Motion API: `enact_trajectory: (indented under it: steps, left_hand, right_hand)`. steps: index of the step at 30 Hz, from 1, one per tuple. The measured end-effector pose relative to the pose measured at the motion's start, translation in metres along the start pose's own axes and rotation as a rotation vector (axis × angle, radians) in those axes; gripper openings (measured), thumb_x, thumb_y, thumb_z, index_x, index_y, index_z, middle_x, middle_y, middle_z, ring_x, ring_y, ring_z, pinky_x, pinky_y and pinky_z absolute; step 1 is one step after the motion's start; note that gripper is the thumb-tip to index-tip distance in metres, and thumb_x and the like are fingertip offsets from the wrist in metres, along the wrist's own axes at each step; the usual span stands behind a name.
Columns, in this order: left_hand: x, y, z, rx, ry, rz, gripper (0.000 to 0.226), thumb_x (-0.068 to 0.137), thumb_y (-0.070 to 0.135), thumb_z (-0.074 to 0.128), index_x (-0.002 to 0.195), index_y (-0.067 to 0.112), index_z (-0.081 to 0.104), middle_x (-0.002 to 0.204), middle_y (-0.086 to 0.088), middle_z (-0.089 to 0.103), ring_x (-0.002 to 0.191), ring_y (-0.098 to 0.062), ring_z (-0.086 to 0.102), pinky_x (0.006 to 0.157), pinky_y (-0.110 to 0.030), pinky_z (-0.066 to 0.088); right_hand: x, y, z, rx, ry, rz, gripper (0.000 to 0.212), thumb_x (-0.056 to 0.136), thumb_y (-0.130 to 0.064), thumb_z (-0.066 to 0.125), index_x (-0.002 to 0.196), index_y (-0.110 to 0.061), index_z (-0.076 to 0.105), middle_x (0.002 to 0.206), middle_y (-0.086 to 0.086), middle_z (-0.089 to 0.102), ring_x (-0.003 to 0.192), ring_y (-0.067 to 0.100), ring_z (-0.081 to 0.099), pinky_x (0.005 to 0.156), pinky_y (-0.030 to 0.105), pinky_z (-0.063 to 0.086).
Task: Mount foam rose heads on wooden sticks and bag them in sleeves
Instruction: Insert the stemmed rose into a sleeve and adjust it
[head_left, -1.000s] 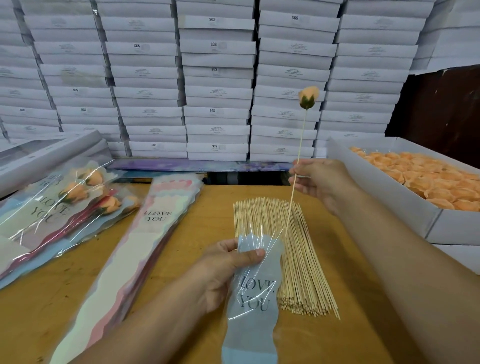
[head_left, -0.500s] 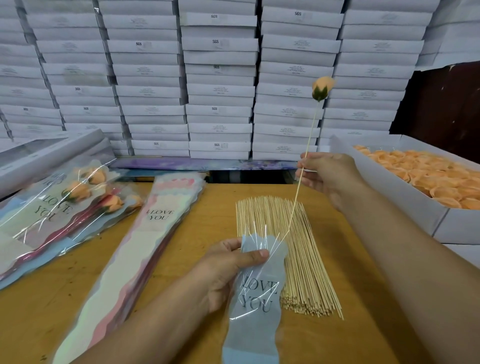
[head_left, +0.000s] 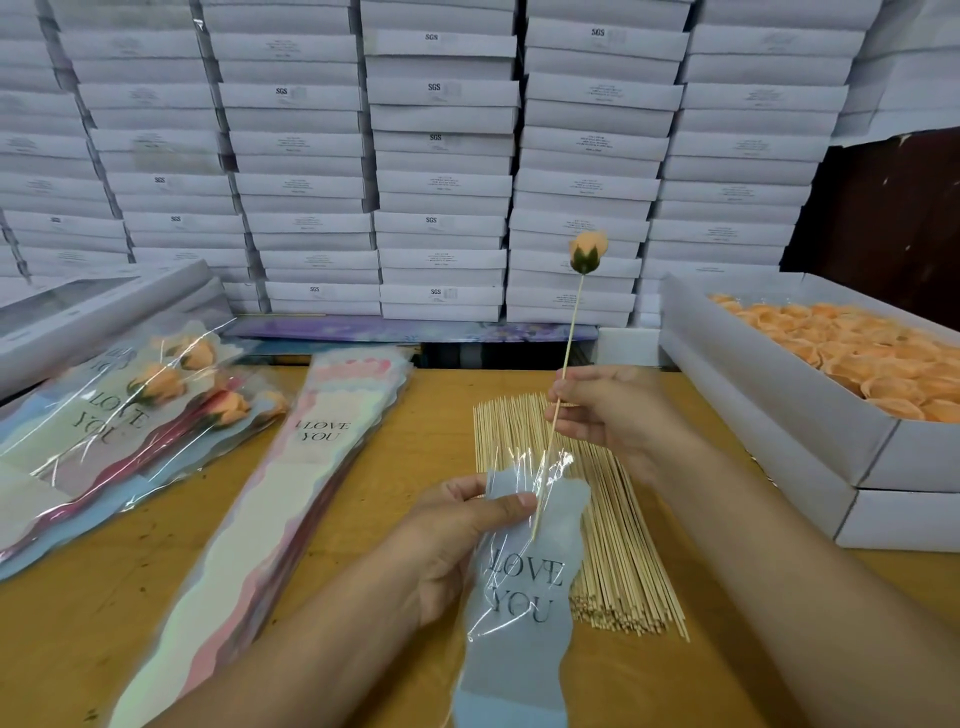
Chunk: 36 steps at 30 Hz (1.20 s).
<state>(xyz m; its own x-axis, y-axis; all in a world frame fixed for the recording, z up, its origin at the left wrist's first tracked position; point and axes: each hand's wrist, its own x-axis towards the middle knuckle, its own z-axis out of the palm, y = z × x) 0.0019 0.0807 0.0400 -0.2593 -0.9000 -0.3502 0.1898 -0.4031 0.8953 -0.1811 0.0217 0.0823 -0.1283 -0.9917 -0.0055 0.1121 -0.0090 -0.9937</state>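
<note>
Above the stick bundle (head_left: 582, 519) on the table (head_left: 405, 467), her right hand (head_left: 618, 410) pinched a stick (head_left: 569, 338) topped by a rose head (head_left: 588, 252), its tip inside the blue sleeve (head_left: 519, 597) that her left hand (head_left: 457, 535) gripped.

One camera only, worn on the person's head. Looks forward and down across the wooden table (head_left: 395, 467), close over both forearms. Wide angle: stacked white boxes (head_left: 441, 156) behind bow at the edges. No second view.
</note>
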Motion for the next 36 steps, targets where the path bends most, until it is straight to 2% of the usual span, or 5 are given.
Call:
enact_trajectory:
  steps: [5,11,20,27,36]
  left_hand:
    - [-0.001,0.001,0.001,-0.056,0.008,0.019,0.055,0.074,0.000,0.079,0.126,-0.004,0.060,0.107,-0.026,0.073,0.098,-0.039,0.071,0.089,-0.053,0.057]
    - [0.000,0.003,0.000,-0.072,-0.017,0.054,0.049,0.071,0.001,0.079,0.118,-0.003,0.066,0.104,-0.026,0.074,0.083,-0.034,0.073,0.075,-0.045,0.062]
    - [-0.004,0.000,0.003,-0.008,-0.068,0.021,0.060,0.065,0.002,0.082,0.122,-0.001,0.063,0.106,-0.026,0.073,0.088,-0.037,0.071,0.080,-0.051,0.058]
    - [-0.006,-0.002,0.003,0.038,-0.103,-0.017,0.050,0.071,-0.001,0.082,0.118,0.000,0.064,0.104,-0.026,0.074,0.087,-0.038,0.071,0.078,-0.051,0.059]
    - [-0.006,0.005,0.000,-0.054,-0.084,0.031,0.063,0.068,-0.001,0.079,0.127,-0.006,0.059,0.108,-0.027,0.072,0.082,-0.033,0.071,0.072,-0.043,0.062]
  right_hand:
    - [-0.006,0.013,0.001,-0.091,-0.076,0.010,0.010,0.084,-0.004,0.075,0.093,-0.009,0.072,0.083,0.009,0.078,0.071,0.019,0.075,0.055,0.023,0.058]
    - [-0.014,0.021,-0.001,-0.151,-0.179,0.034,0.013,0.080,-0.014,0.080,0.093,-0.015,0.076,0.092,0.005,0.079,0.087,0.020,0.076,0.093,0.046,0.051]
    - [-0.006,0.000,-0.012,-0.087,-0.114,0.024,0.011,0.092,-0.017,0.068,0.097,-0.008,0.072,0.087,0.006,0.078,0.070,0.013,0.072,0.056,0.021,0.055]
    - [0.006,-0.022,-0.017,-0.013,0.016,-0.018,0.010,0.091,-0.015,0.070,0.097,-0.007,0.071,0.078,0.005,0.077,0.061,0.009,0.070,0.051,0.019,0.053]
    - [-0.016,0.006,-0.008,-0.160,-0.174,0.030,0.016,0.085,-0.021,0.076,0.094,-0.009,0.075,0.085,0.006,0.077,0.072,0.013,0.071,0.063,0.025,0.055]
